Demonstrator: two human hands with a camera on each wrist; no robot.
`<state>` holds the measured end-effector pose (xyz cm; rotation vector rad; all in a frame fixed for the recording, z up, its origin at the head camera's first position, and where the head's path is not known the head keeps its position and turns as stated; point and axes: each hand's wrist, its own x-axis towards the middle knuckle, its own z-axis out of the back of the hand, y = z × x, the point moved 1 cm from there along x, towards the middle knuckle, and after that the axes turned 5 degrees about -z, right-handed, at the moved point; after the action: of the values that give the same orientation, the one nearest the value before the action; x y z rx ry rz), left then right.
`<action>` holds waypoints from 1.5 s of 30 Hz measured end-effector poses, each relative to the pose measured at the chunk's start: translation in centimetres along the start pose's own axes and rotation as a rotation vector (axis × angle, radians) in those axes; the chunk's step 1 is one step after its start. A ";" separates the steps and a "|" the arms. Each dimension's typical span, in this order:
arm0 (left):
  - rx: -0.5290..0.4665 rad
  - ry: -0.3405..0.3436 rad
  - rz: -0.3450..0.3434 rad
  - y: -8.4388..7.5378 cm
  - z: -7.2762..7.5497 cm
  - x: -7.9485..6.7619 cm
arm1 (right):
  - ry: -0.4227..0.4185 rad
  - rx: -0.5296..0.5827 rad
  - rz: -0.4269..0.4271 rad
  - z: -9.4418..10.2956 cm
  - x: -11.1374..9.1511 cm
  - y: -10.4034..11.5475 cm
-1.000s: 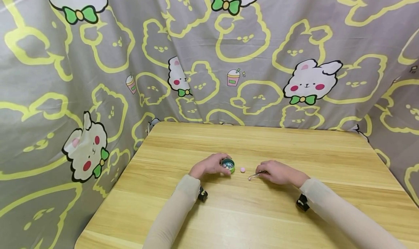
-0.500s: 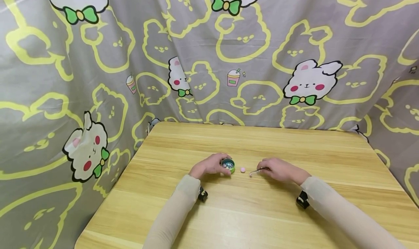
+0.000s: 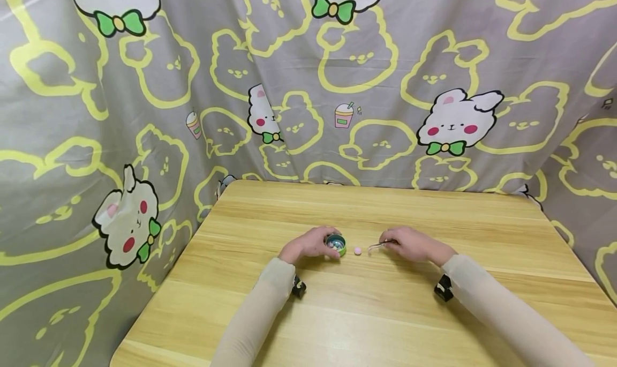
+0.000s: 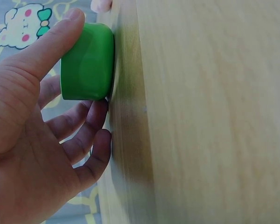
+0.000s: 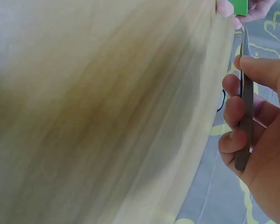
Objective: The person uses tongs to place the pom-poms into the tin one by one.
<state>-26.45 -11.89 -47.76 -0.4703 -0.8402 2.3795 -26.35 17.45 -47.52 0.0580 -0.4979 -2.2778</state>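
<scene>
My left hand (image 3: 313, 242) grips a small round green tin (image 4: 87, 61), its thumb on one side and fingers around the other. Several small pale pieces lie inside the tin (image 3: 341, 251) in the head view. In my right hand (image 3: 409, 244) is a pair of tweezers (image 5: 245, 100) with a bent tip, pinched between thumb and fingers. The tip points left toward the tin. A small pale bit seems to be at the tip, too small to make out. On the table between the hands lies a small round pink piece (image 3: 358, 251), apart from the tin.
The wooden table (image 3: 337, 324) spreads around both hands. A patterned grey curtain (image 3: 299, 61) hangs behind it and at both sides. Black wrist cameras sit under the left (image 3: 299, 287) and right wrists (image 3: 443, 288).
My right hand has shifted slightly away from me, and the tweezers' tip has moved up level with the pink piece. The left hand and the tin have stayed put.
</scene>
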 end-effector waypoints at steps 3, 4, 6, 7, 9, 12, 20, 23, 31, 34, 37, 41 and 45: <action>-0.004 0.001 0.001 0.0 0.0 0.0 | -0.001 -0.002 0.000 0.1 0.2 -0.2; -0.005 0.001 0.001 0.0 0.0 0.0 | -0.002 0.002 -0.001 0.2 0.3 -0.3; -0.006 0.000 0.003 0.1 -0.1 0.0 | -0.004 0.005 -0.001 0.2 0.4 -0.4; -0.007 0.000 0.003 0.1 -0.1 0.0 | -0.006 0.008 0.007 0.2 0.5 -0.5; -0.010 0.000 0.004 0.1 -0.1 0.0 | -0.011 0.006 0.017 0.2 0.6 -0.6; -0.015 0.000 0.004 0.2 -0.1 0.1 | -0.014 0.012 0.030 0.4 0.8 -0.7; -0.012 -0.004 0.002 0.3 -0.1 0.1 | -0.022 0.023 0.017 0.7 1.3 -0.7; -0.010 -0.006 0.004 0.4 -0.1 0.2 | -0.031 0.022 0.024 0.8 1.6 -0.5; -0.009 -0.009 0.003 0.4 -0.2 0.2 | -0.026 0.014 -0.004 1.3 2.1 -0.1; -0.005 -0.008 0.000 0.5 -0.2 0.2 | -0.034 0.012 0.000 1.4 2.3 0.0; 0.003 -0.007 -0.004 0.5 -0.2 0.2 | -0.034 0.017 0.000 1.5 2.6 0.0; 0.006 -0.007 -0.004 0.5 -0.2 0.2 | -0.024 0.028 -0.010 1.6 3.0 0.1; 0.000 -0.007 0.003 0.4 -0.2 0.1 | -0.019 0.027 -0.016 1.7 3.3 0.2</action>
<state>-26.58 -11.98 -48.15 -0.4641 -0.8430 2.3851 -28.77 15.56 -45.50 0.0536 -0.5401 -2.2898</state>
